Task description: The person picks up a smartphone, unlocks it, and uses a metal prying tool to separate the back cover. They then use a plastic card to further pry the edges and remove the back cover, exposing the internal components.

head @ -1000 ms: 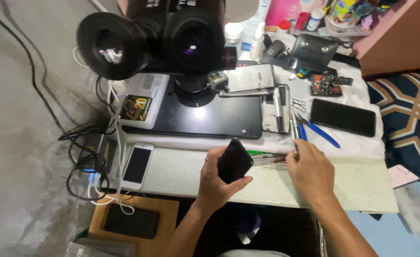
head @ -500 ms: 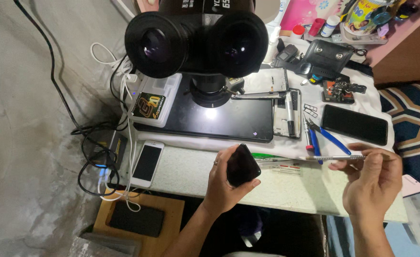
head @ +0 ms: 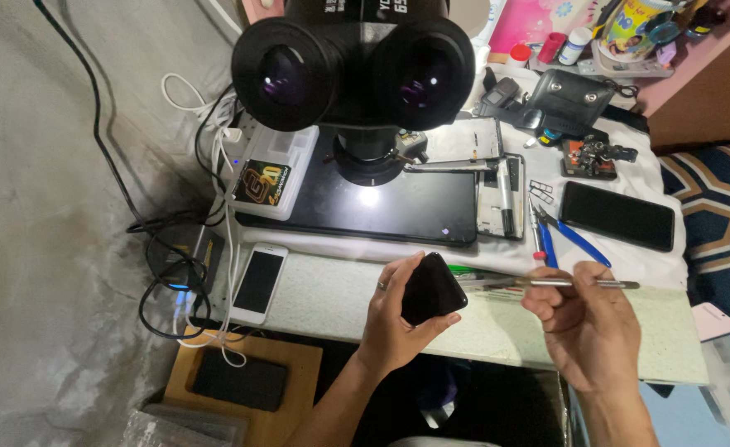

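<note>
Left hand [head: 398, 319] clamped round a dark phone [head: 433, 288], right hand [head: 584, 319] pinching tweezers [head: 547, 283] at three o'clock (tips close): slip risked scratching glass, dropping phone onto tabletop [head: 324, 298].

- Left hand [head: 394, 319]: palm up, fingers curled closed in a grip, ring on one finger.
- Right hand [head: 588, 327]: just beside it, fingertips pinched together.
</note>
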